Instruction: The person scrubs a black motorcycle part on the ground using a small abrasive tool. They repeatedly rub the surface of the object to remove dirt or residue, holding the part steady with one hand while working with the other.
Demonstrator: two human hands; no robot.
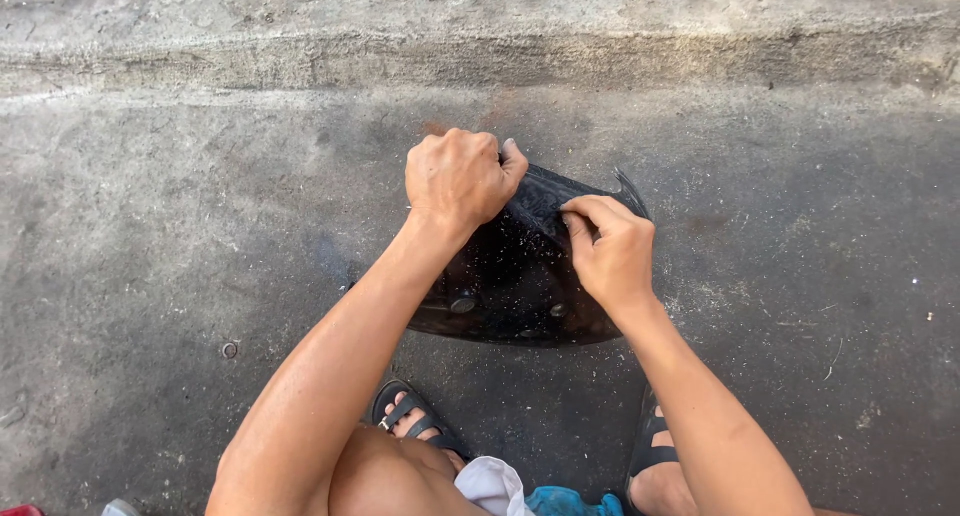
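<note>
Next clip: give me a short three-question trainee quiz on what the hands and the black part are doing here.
1. True or false: both hands touch the black curved panel.
2. Which hand is clenched in a fist at the panel's top edge?
3. What does the panel rest on: A) a table, B) the concrete ground, C) a lap?

Key: 1 true. 2 the left hand; the right hand pinches the edge with its fingers. 3 B.

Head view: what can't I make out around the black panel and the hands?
- Black panel: top edge hidden under the left hand and right hand.
- What the left hand's closed fingers grip: hidden by the fist.
- Right sandal: partly behind the right forearm.
- Blue cloth: cut off by the bottom edge.
</note>
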